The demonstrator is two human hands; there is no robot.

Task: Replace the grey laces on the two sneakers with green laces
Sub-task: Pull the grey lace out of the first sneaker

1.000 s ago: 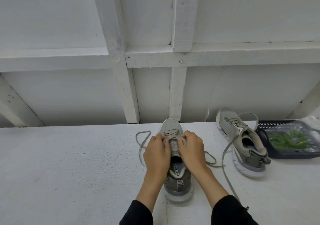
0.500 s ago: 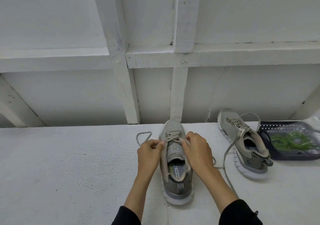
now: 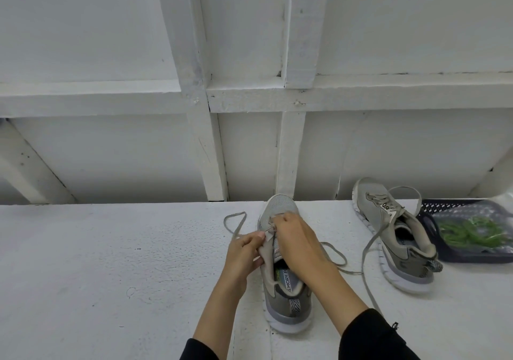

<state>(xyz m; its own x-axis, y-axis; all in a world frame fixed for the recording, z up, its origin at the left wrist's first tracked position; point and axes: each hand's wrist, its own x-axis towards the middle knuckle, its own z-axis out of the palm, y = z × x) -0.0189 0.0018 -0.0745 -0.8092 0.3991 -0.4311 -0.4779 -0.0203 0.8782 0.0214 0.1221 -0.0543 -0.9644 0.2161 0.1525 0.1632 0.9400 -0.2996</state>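
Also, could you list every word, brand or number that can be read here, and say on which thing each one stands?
"MEMORY FO": on the insole of the near sneaker, between the left hand and the right hand; the rest is hidden under the tongue.
Print on the insole of the far sneaker: too small to read.
Dark marks on the far sneaker's tongue: blurred, unreadable.
Nothing else carries text.

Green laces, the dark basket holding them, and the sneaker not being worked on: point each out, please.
green laces (image 3: pixel 469 233), head view, middle of the coiled bundle
dark basket (image 3: pixel 472 257), head view, near rim
second sneaker (image 3: pixel 369 201), head view, grey toe mesh
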